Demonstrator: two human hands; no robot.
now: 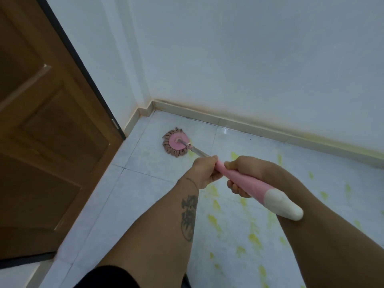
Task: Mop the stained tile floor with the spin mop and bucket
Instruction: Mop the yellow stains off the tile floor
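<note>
The spin mop's round head (176, 144), a pink disc ringed by brownish strands, lies flat on the white tile floor (149, 169) near the room's corner. Its metal pole runs back to a pink handle (247, 183) with a cream end cap. My left hand (204, 170) grips the handle at its front end. Just behind it, my right hand (246, 175) is wrapped around the pink grip. Yellow stains (254, 239) are smeared over the tiles under and around my arms. The bucket is out of view.
A brown wooden door (47, 142) stands open at the left, its edge close to the mop head. Pale walls (249, 59) meet at the corner, with a beige skirting (239, 121) along the floor. Unstained tile lies left of my arms.
</note>
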